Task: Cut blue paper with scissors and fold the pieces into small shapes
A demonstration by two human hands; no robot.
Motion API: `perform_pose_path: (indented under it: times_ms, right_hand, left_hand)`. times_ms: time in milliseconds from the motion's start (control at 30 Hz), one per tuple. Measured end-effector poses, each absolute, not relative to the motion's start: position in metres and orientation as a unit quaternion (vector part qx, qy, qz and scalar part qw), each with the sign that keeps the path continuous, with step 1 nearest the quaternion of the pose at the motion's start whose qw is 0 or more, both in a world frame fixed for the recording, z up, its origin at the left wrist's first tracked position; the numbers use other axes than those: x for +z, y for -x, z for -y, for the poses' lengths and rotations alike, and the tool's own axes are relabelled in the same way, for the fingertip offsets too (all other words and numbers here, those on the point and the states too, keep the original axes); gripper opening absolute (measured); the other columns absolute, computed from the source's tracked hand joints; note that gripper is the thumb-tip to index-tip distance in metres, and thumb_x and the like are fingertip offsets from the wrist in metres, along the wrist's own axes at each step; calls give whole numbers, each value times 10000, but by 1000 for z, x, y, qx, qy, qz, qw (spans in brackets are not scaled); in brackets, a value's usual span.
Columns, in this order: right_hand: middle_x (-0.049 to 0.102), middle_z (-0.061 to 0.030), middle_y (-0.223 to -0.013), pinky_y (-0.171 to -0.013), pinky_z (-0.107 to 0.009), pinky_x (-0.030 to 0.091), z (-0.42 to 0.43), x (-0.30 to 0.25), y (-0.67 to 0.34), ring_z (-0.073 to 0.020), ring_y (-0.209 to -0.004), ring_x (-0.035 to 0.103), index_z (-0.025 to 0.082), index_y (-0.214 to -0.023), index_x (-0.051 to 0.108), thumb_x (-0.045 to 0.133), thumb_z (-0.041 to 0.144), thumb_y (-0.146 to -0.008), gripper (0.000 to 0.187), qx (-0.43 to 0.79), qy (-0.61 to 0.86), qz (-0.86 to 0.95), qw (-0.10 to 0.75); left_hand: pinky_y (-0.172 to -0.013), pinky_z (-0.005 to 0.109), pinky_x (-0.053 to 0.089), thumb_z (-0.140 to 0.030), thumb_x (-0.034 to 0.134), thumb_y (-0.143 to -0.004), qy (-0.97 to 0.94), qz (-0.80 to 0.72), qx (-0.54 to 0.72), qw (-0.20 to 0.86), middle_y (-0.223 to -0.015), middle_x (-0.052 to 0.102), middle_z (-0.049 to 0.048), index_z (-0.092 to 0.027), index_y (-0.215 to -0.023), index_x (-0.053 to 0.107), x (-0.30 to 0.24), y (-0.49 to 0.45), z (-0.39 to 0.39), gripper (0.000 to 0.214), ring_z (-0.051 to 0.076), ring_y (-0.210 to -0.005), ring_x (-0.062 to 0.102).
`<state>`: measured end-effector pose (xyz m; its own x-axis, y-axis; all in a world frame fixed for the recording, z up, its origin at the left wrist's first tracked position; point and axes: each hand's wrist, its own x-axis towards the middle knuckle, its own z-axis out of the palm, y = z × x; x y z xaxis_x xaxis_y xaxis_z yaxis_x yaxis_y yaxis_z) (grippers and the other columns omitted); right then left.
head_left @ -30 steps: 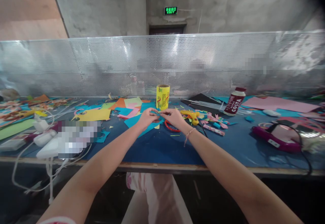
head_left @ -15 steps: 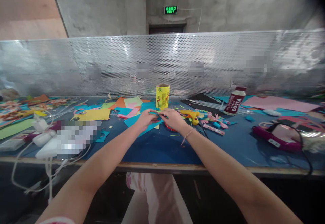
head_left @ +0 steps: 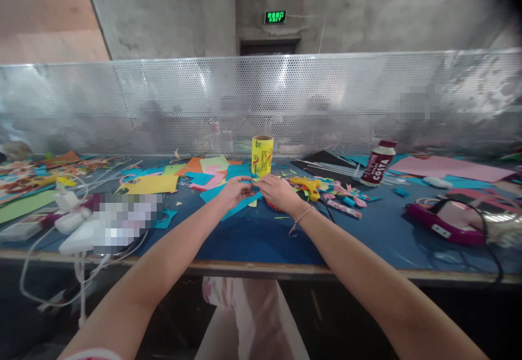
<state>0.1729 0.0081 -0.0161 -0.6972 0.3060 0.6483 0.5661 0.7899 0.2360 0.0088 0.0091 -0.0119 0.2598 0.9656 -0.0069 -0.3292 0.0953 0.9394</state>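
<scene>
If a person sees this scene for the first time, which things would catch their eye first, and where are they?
Probably the bright yellow roll, standing upright near the middle, just beyond the left hand and right hand, whose fingertips meet at what looks like a small blue piece. Next, perhaps, the glowing green exit sign high on the wall, and the dark red bottle marked COSTA, to the right on the blue table.

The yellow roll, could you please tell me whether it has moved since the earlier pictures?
No, the yellow roll shows no shift either way: it stands upright, directly below the exit sign in view, as before.
</scene>
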Motion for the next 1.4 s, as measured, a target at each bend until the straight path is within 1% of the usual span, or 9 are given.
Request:
perform_pose_path:
  times_ms: [233,400,500,633,733,833,1000,1133,1400]
  right_hand:
    - [569,-96,-916,-786,-329,465,-8,-17,-177,-185,-874,506,162,-1018,595,367,158,-864,275,-217,245,896,300]
    - [547,-105,-976,-860,-380,443,-4,-14,-172,-206,-961,498,171,-1053,597,407,125,-813,310,-165,252,898,319]
    - [542,-96,-990,-863,-378,446,-6,-16,-170,-193,-959,515,189,-1033,618,431,117,-780,323,-72,268,884,375]
    - [568,-65,-957,-835,-334,459,-15,-20,-168,-161,-913,549,216,-918,667,463,167,-771,256,121,321,824,452]
    - [608,-53,-909,-765,-314,487,-22,-25,-165,-148,-830,582,205,-894,666,494,216,-758,220,298,339,741,497]
    - [640,-44,-838,-726,-301,500,-23,-27,-160,-136,-754,598,187,-899,658,560,268,-722,218,388,346,673,526]
    - [652,-45,-714,-667,-293,508,-18,-24,-157,-146,-675,604,154,-787,673,667,344,-630,246,365,389,641,552]
    - [655,-45,-678,-635,-290,509,-16,-22,-156,-143,-613,600,145,-736,681,702,357,-584,261,365,403,630,554]
    - [636,-26,-591,-614,-279,514,-11,-16,-155,-138,-569,606,146,-705,681,699,359,-601,237,391,424,623,529]
  left_hand:
    - [-677,287,482,29,529,-662,-467,-330,508,644,-587,581,-16,-132,-874,496,-10,-7,-9,269,95,-566,580]
    - [-697,305,482,-13,561,-682,-481,-313,524,630,-620,592,1,-134,-883,493,-12,-3,-13,244,108,-573,593]
    - [-704,296,482,-46,583,-698,-484,-311,523,629,-638,593,4,-136,-894,479,-14,-2,-14,240,108,-585,599]
    - [-717,302,485,-48,573,-711,-492,-315,524,620,-647,588,-4,-144,-919,453,-13,-1,-13,259,103,-583,598]
    - [-725,318,488,-68,588,-704,-515,-320,534,590,-658,583,-10,-154,-937,449,-11,-2,-11,285,103,-588,595]
    - [-729,328,489,-111,611,-698,-550,-319,543,549,-680,587,-4,-161,-930,459,-10,-3,-10,282,109,-614,598]
    - [-701,313,486,-168,614,-710,-598,-342,540,484,-722,617,27,-159,-911,475,-12,-6,-8,244,117,-631,596]
    - [-702,315,479,-165,631,-690,-596,-354,546,471,-683,618,25,-150,-892,477,-11,-8,-5,254,121,-613,591]
    - [-638,279,472,-156,662,-650,-592,-369,541,471,-623,603,8,-142,-818,487,-10,-7,-7,243,106,-561,576]
